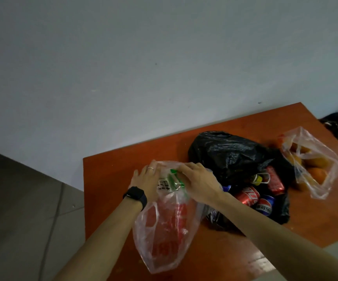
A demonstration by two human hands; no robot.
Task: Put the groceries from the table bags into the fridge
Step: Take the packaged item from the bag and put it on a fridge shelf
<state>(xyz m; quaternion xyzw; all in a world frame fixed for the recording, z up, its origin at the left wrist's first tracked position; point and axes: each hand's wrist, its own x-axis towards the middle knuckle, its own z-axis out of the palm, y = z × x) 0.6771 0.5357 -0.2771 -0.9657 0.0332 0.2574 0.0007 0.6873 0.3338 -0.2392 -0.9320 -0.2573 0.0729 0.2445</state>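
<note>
Against a pale wall (123,67) and beside a grey tiled floor (22,209), an orange-red table (113,169) carries three bags of groceries as you stand over it. A black bag (225,153) lies at the middle of the top, its mouth turned toward you. Red cans (247,195), a blue can (265,205) and a yellow-capped bottle (256,178) spill from it. Nearest you, to its left, a clear bag with red print (164,230) lies lengthwise, its closed end at the near table edge. To the far right, well apart from your hands, a second clear bag (314,165) holds oranges (317,174).

Both your arms reach to the mouth of the printed bag. Your left hand (145,177) lies against its far left side, fingers nearly straight on the plastic; the thumb is hidden, so a grip cannot be told. Your right hand (200,181) curls its fingers over the bag's mouth and pinches the plastic there, just above a green-topped pack (174,179) that shows through the film between your two hands. A dark watch (135,194) sits on your left wrist, a thin ring (151,168) on one finger of that hand.
</note>
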